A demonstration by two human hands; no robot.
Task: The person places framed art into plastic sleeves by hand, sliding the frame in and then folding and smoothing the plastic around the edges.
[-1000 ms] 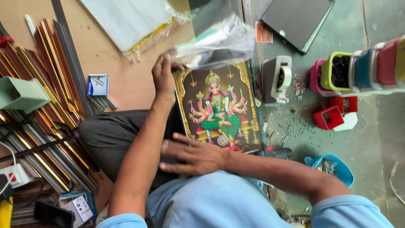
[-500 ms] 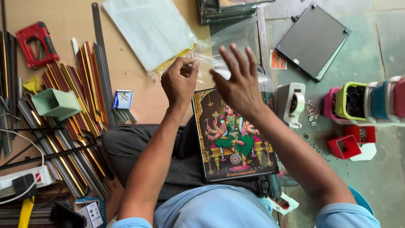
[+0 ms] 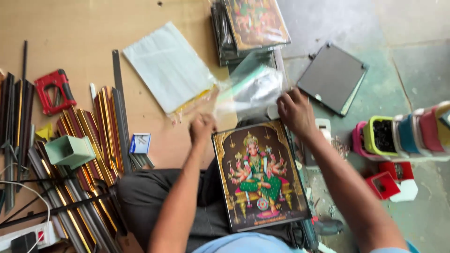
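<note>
Both hands [image 3: 248, 119] have spread apart since earlier, grasping the clear plastic bag [image 3: 246, 91] above the framed picture [image 3: 260, 175].

Both arms reach forward; left hand [image 3: 202, 127] closed in a pinch, right hand [image 3: 294, 112] curled, knuckles up

Framed picture [image 3: 259, 175]: gold patterned border, green-robed many-armed figure on dark orange ground. Clear plastic bag [image 3: 248, 91], at twelve o'clock from it: transparent with whitish glare. Staple gun [image 3: 54, 91], at ten o'clock: red and black. Moulding strips [image 3: 91, 136], at nine o'clock: dark red with gold stripes.
</note>
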